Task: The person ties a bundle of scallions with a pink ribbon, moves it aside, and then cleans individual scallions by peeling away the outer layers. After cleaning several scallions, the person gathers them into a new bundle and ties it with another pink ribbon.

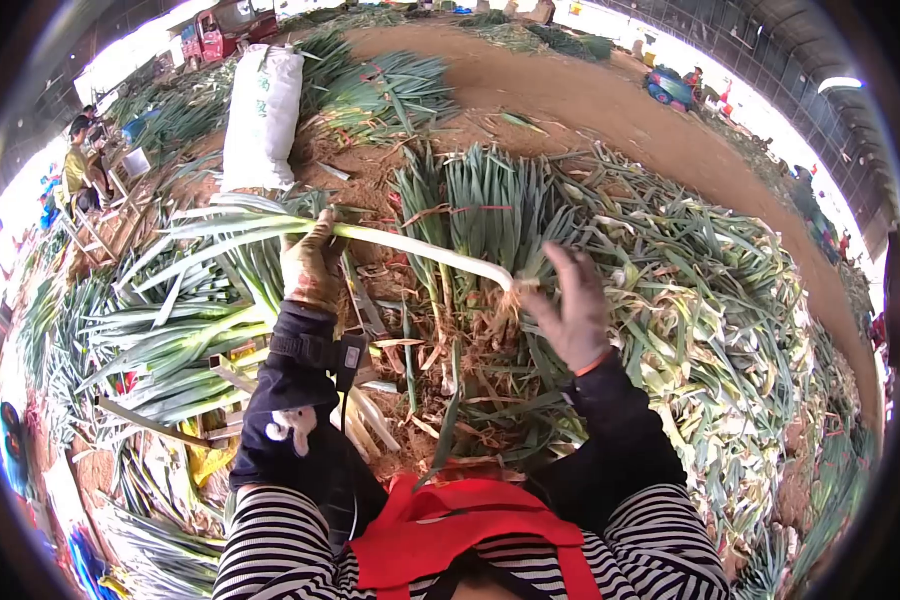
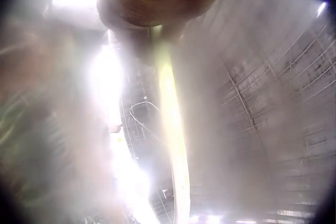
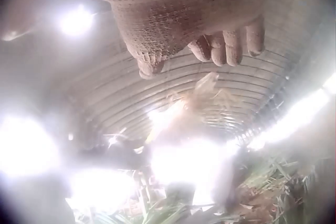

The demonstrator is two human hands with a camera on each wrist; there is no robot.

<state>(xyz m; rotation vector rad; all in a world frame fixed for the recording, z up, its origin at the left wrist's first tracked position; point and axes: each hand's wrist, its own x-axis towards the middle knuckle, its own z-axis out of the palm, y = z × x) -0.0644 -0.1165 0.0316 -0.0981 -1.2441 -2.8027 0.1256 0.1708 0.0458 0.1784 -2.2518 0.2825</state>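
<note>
A full white sack (image 1: 260, 115) stands upright on the brown dirt floor (image 1: 570, 90). Beyond it lies a loose heap of green onions (image 1: 390, 90). Tied bundles (image 1: 490, 205) lie in the middle, their leaves pointing away. A long pile of trimmed leaves and skins (image 1: 710, 310) runs down the right side, and more stalks (image 1: 170, 330) are stacked on the left. A seated person in yellow (image 1: 78, 170) is at the far left. A blue vehicle (image 1: 668, 87) is parked far off, and a red one (image 1: 210, 35) near the top left. An arched ribbed roof (image 3: 157, 92) spans overhead.
</note>
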